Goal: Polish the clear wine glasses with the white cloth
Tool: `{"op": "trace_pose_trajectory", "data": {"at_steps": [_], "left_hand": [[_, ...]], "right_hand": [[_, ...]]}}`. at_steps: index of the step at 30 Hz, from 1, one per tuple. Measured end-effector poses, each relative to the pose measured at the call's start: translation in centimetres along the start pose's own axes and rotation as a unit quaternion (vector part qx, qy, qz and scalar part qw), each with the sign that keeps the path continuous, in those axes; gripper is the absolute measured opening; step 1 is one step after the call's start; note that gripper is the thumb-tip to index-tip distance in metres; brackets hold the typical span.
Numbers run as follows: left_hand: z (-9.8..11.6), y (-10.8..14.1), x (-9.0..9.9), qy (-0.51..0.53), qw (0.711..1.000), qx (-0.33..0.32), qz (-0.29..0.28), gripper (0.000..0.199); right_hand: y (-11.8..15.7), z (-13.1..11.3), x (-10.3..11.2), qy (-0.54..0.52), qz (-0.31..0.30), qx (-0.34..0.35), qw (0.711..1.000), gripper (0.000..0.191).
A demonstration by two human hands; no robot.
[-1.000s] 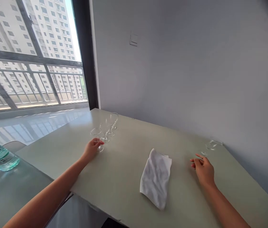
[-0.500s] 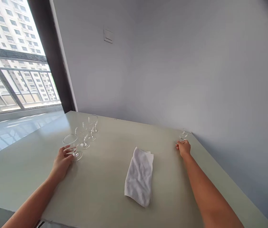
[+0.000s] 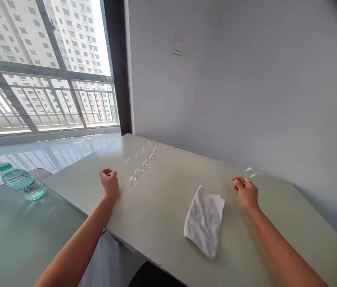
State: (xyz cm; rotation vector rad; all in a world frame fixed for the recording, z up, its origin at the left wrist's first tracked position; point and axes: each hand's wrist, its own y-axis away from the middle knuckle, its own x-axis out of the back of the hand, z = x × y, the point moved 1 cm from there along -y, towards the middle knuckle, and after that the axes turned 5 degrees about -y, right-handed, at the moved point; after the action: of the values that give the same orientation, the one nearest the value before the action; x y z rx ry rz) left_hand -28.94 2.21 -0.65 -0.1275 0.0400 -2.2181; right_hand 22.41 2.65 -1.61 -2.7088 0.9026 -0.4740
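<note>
My right hand (image 3: 247, 192) grips a clear wine glass (image 3: 252, 172) near its stem and foot. The glass is tilted, its bowl pointing away to the right. On the left, my left hand (image 3: 109, 184) has its fingers curled in, and nothing shows in them. Just right of it, several clear stemmed glasses stand upright in a slanting row, the front glass (image 3: 134, 177) nearest the hand and the rear glass (image 3: 152, 149) farthest back. Between the two hands lies a folded white cloth (image 3: 204, 221).
A pale table (image 3: 162, 211) reaches back to the grey wall (image 3: 246, 79). At the left, a water bottle (image 3: 21, 181) leans at a slant in the view on a lower glass-like surface (image 3: 15, 239). Behind are a window and railing (image 3: 57, 97).
My left hand has let go of the front glass and drawn away to its left. The right hand has raised and tilted its glass. The view has swung left, bringing the bottle in.
</note>
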Motion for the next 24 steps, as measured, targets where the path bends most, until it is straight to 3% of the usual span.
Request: {"op": "trace_pose_trajectory", "data": {"at_steps": [3, 5, 8, 11, 13, 16, 21, 24], "left_hand": [[1.4, 3.5, 0.3, -0.039, 0.991, -0.129, 0.002, 0.015], [1.8, 7.0, -0.1, -0.053, 0.975, -0.163, -0.138, 0.014], [2.1, 12.3, -0.9, -0.062, 0.902, -0.22, -0.366, 0.022], [2.7, 15.7, -0.9, -0.066, 0.857, -0.238, -0.453, 0.021], [3.1, 16.4, -0.6, -0.056, 0.856, -0.217, -0.465, 0.021], [3.1, 15.0, 0.3, -0.039, 0.865, -0.195, -0.46, 0.025], [0.7, 8.3, 1.5, -0.087, 0.933, -0.127, -0.325, 0.033], [-0.9, 4.9, 1.7, -0.128, 0.943, -0.091, -0.292, 0.043]], "right_hand": [[5.5, -4.9, -4.9, -0.093, -0.152, 0.007, 0.984, 0.038], [9.7, -8.1, -7.6, -0.114, -0.238, 0.012, 0.964, 0.04], [15.4, -11.3, -10.7, -0.116, -0.35, 0.028, 0.929, 0.038], [19.3, -12.7, -12.4, -0.069, -0.423, 0.073, 0.9, 0.037], [20.7, -13.1, -12.8, -0.039, -0.447, 0.099, 0.888, 0.041], [21.0, -13.4, -12.2, -0.013, -0.465, 0.121, 0.877, 0.045], [18.7, -12.3, -8.8, 0.046, -0.445, 0.128, 0.885, 0.037], [16.7, -10.4, -6.4, 0.092, -0.394, 0.117, 0.907, 0.03]]}}
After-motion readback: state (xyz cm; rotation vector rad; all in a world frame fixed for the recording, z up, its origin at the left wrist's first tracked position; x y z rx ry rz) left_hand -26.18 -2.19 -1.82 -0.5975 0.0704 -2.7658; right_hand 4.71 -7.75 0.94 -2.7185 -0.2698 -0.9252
